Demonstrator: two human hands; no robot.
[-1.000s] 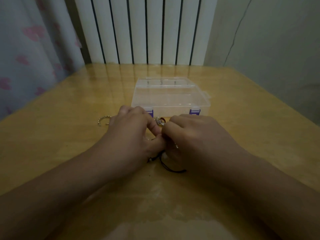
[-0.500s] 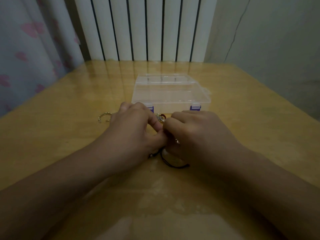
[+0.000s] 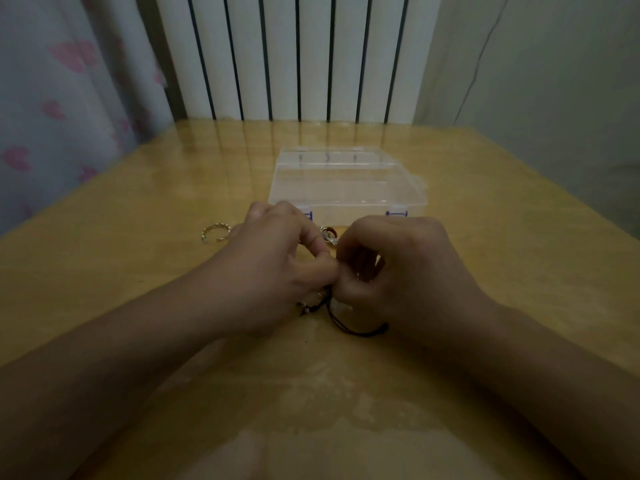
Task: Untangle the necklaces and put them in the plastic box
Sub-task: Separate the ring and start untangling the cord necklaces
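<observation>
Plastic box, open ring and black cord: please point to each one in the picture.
plastic box (image 3: 346, 188): head view, on its clear lid.
open ring (image 3: 215, 233): head view, on its metal band.
black cord (image 3: 356, 330): head view, on its loop below the hands.

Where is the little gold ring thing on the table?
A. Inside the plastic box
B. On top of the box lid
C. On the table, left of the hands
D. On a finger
C: the gold ring lies by itself on the wooden table, just beyond the left hand on its left side, apart from the clear plastic box, whose lid is shut.
</observation>
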